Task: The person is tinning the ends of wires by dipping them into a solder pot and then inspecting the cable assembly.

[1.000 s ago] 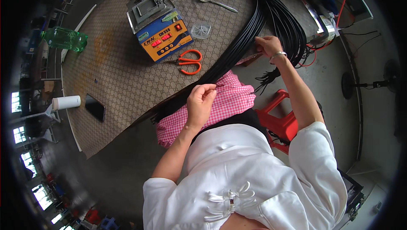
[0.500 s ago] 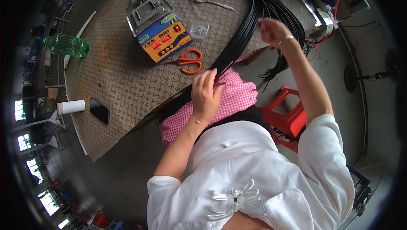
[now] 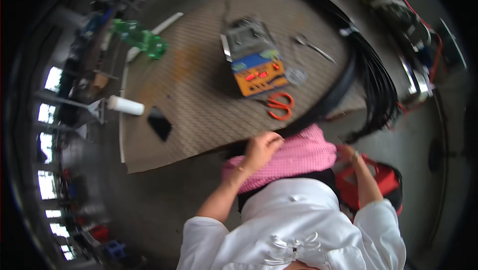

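My left hand (image 3: 264,148) is at the table's near edge, over a pink checked cloth (image 3: 284,158) on my lap. Its thumb and fingers come together beside the black cable bundle (image 3: 336,93); whatever they hold, if anything, is too small to make out. The cables curve along the table's right side down to the cloth, a second tied bunch hanging off the edge. Low on the right, my right hand (image 3: 346,153) is beside the cloth's right end, above a red stool (image 3: 383,180). Blur hides its fingers.
On the patterned table stand a blue and orange solder pot (image 3: 260,73), orange-handled scissors (image 3: 281,106), a small clear dish (image 3: 296,76) and a spoon (image 3: 316,48). Farther left are a phone (image 3: 159,123), a white cup (image 3: 125,106) and a green bottle (image 3: 140,38).
My right hand has dropped from above the cables down beside the cloth. The fingers of my left hand have drawn together. The whole view has swung, shifting the table rightward and blurring the picture.
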{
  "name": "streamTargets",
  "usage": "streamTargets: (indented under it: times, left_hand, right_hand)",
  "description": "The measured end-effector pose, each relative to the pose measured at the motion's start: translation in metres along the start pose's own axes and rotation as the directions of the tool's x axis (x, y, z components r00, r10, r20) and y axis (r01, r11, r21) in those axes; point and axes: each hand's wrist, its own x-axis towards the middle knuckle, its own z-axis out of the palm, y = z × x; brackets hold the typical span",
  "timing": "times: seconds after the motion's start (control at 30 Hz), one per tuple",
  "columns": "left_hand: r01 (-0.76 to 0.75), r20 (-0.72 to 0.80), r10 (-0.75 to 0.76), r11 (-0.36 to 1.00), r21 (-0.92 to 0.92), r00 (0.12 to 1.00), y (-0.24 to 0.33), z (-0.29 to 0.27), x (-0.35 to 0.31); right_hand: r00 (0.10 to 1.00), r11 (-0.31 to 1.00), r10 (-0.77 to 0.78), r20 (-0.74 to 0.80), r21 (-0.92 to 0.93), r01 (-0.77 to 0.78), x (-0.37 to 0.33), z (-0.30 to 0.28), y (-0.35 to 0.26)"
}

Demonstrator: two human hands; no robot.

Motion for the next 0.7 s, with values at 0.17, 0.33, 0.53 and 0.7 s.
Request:
streamTargets:
  times: [0.17, 0.33, 0.53, 0.7]
  left_hand:
    - [-0.144, -0.055, 0.144, 0.990, 0.010, 0.988, 0.042, -0.020, -0.002]
    - [-0.321, -0.166, 0.321, 0.947, 0.027, 0.932, 0.058, -0.019, 0.002]
    - [-0.285, -0.133, 0.335, 0.912, 0.293, 0.933, 0.058, 0.002, -0.006]
    - [-0.344, -0.116, 0.381, 0.905, 0.250, 0.917, 0.063, 0.014, -0.010]
  right_hand:
    - [0.763, 0.740, 0.581, 0.282, -0.574, -0.351, -0.038, 0.035, 0.000]
    - [0.905, 0.694, 0.408, 0.122, -0.685, -0.220, -0.074, 0.021, 0.058]
    - [0.533, 0.922, -0.383, -0.755, -0.348, 0.170, 0.009, -0.117, -0.256]
    - [0.700, 0.815, -0.558, -0.447, -0.454, 0.360, 0.039, -0.128, -0.342]
